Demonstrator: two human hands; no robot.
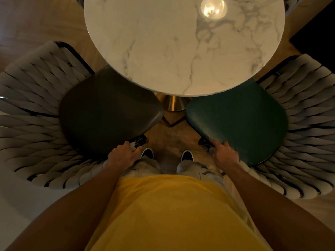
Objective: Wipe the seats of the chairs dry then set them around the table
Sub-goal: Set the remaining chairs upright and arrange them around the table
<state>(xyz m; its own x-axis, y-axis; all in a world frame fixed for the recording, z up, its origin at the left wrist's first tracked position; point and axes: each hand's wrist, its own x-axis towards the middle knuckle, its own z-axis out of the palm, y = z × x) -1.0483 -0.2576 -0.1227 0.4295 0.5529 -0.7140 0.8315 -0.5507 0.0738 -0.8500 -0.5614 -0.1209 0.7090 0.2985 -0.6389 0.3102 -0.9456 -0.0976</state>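
I stand between two chairs at a round white marble table (181,51). The left chair (108,113) has a dark grey seat and a woven grey back; its seat reaches partly under the table's edge. The right chair (239,122) has a dark green seat and the same woven back, also tucked partly under the table. My left hand (123,154) grips the front corner of the left chair's frame. My right hand (223,154) grips the front corner of the green chair's seat. No cloth is visible.
The table stands on a brass cone base (172,103) over a wooden floor (168,140). My two shoes (147,153) are between the chairs. A lamp's reflection (213,8) shines on the tabletop. A dark object (315,37) lies at far right.
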